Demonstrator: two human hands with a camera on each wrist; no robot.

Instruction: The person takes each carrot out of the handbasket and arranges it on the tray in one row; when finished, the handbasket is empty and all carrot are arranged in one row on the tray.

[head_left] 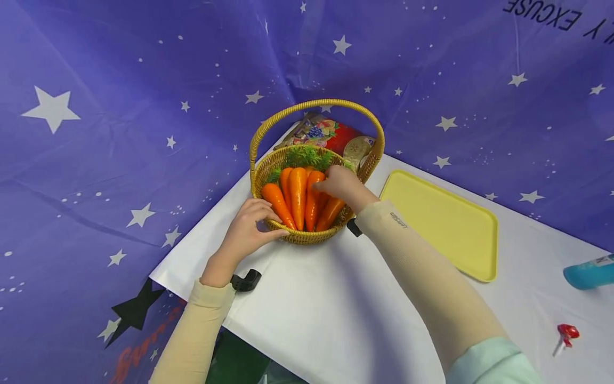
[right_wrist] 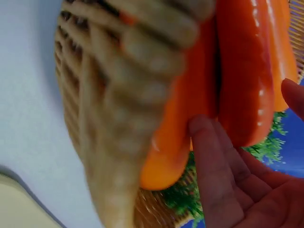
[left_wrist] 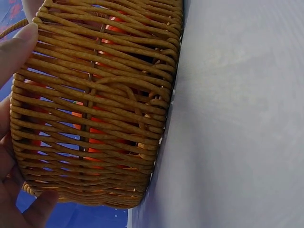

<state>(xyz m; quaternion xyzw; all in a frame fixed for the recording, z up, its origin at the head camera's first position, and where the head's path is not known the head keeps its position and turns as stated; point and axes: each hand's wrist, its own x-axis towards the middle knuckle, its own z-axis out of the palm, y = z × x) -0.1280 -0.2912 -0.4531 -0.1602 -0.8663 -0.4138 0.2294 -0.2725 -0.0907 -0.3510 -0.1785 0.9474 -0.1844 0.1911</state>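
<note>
Several orange carrots (head_left: 298, 197) with green leafy tops (head_left: 307, 156) stand tips down in a round wicker basket (head_left: 307, 238) with a tall arched handle. My left hand (head_left: 245, 228) holds the basket's near left rim, its thumb (left_wrist: 21, 45) at the front and its fingers spread along the side. My right hand (head_left: 341, 184) reaches into the basket from the right. In the right wrist view, its straight fingers (right_wrist: 211, 161) slip between two carrots (right_wrist: 244, 71), while the thumb (right_wrist: 293, 97) stands apart on the other side. Part of that hand is hidden behind the basket rim.
Behind the basket lies a red package with fruit pictures (head_left: 336, 133). A yellow tray (head_left: 443, 224) rests right of it on the white tabletop (head_left: 307, 304). Farther right are a blue bottle (head_left: 587, 274) and a red lollipop (head_left: 568, 332). A purple starry cloth (head_left: 192, 64) hangs behind.
</note>
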